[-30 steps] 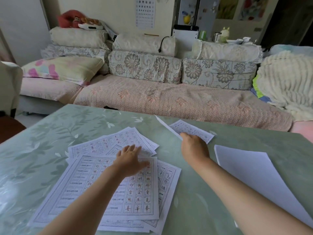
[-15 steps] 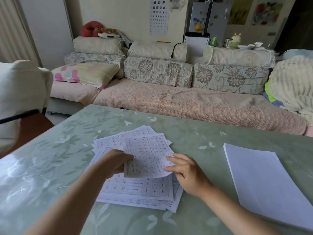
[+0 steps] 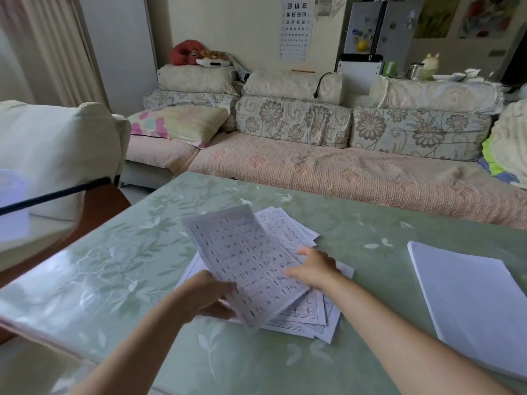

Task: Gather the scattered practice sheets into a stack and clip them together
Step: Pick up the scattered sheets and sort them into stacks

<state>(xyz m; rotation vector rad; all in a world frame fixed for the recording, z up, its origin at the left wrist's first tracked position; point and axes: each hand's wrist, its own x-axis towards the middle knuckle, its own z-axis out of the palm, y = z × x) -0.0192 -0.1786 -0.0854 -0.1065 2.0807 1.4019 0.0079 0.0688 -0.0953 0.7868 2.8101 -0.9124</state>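
Top practice sheet now lifted; our left hand pinches it, right hand, fingers straight, at its 3 o'clock; squaring next.

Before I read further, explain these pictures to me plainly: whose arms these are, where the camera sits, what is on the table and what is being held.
There is no machine here: the arms belong to a person, and every picture comes from one wide-angle camera worn on their head, looking forward and down. The left hand grips the lower edge of a raised sheet of printed practice characters. The right hand is at that sheet's right side; blur hides whether it grips. Under them, a loose pile of practice sheets lies fanned on the green table. A separate stack of blank white paper lies to the right.
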